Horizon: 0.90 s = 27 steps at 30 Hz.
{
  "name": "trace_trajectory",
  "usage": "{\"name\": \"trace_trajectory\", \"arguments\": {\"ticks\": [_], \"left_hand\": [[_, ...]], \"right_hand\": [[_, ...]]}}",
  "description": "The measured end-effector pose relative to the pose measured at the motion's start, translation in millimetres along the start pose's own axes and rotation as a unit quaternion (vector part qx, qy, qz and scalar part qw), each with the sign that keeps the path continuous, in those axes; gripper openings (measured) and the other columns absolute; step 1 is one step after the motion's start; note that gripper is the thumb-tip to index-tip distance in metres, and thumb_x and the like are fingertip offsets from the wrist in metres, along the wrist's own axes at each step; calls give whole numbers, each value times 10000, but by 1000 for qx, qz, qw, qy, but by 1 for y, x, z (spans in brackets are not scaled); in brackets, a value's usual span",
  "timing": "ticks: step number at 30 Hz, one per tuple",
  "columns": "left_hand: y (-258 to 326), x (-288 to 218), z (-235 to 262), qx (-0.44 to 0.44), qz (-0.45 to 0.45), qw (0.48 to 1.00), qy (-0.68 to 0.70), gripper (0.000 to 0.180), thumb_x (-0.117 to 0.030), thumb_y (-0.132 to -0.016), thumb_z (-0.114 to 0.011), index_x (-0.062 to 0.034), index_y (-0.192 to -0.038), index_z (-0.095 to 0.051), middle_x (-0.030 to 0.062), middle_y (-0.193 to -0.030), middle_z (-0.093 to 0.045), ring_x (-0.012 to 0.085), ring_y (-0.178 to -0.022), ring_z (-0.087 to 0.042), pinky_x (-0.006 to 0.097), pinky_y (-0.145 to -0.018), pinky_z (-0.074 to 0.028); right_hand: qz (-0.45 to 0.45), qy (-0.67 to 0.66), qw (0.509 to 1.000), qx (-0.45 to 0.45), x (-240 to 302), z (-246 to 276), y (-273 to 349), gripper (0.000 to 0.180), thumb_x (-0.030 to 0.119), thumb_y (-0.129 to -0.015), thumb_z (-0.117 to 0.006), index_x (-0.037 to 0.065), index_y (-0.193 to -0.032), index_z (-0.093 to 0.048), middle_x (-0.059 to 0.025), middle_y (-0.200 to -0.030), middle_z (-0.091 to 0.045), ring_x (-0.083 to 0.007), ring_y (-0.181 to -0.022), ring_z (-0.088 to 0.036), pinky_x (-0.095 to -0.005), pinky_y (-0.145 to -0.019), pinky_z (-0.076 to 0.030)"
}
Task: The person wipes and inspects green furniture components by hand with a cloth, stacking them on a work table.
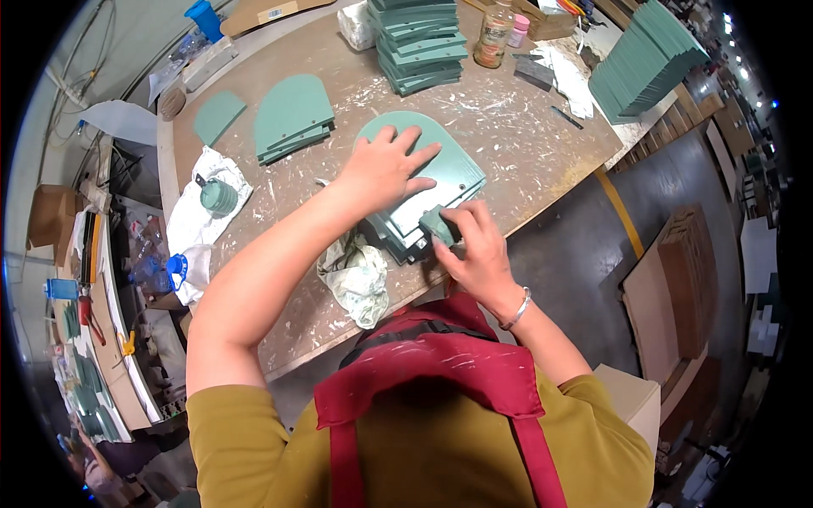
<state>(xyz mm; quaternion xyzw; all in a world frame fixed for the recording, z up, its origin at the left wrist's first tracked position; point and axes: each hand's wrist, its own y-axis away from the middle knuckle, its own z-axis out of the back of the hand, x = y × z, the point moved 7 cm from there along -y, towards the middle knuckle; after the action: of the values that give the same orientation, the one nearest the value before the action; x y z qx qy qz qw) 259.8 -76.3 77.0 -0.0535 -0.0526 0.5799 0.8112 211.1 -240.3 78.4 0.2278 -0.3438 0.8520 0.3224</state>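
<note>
A short stack of green panels with rounded far ends (pixel 423 127) lies before me near the table's front edge. My left hand (pixel 384 168) rests on the top panel with its fingers spread. Between the fingers and thumb of my right hand (pixel 479 252) is a small green block (pixel 437 225), held at the panel's near edge. Small dark holes show along that edge. A crumpled whitish cloth (pixel 356 284) with green stains lies just left of the stack. Whether the block touches the panel's face or only its edge, I cannot tell.
More green panels (pixel 296 106) lie to the left, and a tall pile (pixel 419 42) stands at the back. Another pile (pixel 644 63) leans at the far right. A glass jar (pixel 494 35) is behind. A green-coated can (pixel 218 196) sits on a white cloth. Cardboard (pixel 682 279) stands on the floor.
</note>
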Motion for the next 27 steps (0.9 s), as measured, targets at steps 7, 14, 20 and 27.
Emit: {"name": "trace_trajectory", "arguments": {"ticks": [7, 14, 20, 27], "left_hand": [[1, 4, -4, 26, 13, 1000, 3, 586, -503, -905, -628, -266, -1432, -526, 92, -1413, -490, 329, -1207, -514, 489, -921, -510], [-7, 9, -1, 25, -13, 999, 17, 594, -498, -893, -641, -272, -1430, -527, 94, -1397, -501, 338, -1170, -534, 465, -930, -521], [-15, 12, 2, 61, -50, 997, 26, 603, -503, -875, -663, -291, -1424, -531, 89, -1390, -503, 352, -1128, -557, 448, -943, -530], [-12, 14, -1, 57, -35, 997, 33, 607, -508, -867, -672, -314, -1423, -527, 78, -1375, -505, 351, -1159, -548, 448, -936, -541]], "right_hand": [[51, -59, 994, 80, 42, -18, 14, 381, 92, -747, -743, 19, -1084, -582, -165, -1006, -512, -361, -905, -582, -428, -774, -508], [53, -57, 989, 125, 37, -24, 11, 356, 102, -774, -754, 15, -1090, -616, -149, -1013, -533, -342, -873, -598, -409, -736, -506], [53, -44, 995, 66, 44, -10, -24, 329, 85, -776, -731, 19, -1067, -592, -164, -976, -504, -360, -874, -581, -435, -770, -502], [88, 28, 986, 142, 59, -9, -28, 342, 108, -772, -741, 28, -1087, -635, -137, -971, -550, -328, -888, -597, -410, -767, -508]]}}
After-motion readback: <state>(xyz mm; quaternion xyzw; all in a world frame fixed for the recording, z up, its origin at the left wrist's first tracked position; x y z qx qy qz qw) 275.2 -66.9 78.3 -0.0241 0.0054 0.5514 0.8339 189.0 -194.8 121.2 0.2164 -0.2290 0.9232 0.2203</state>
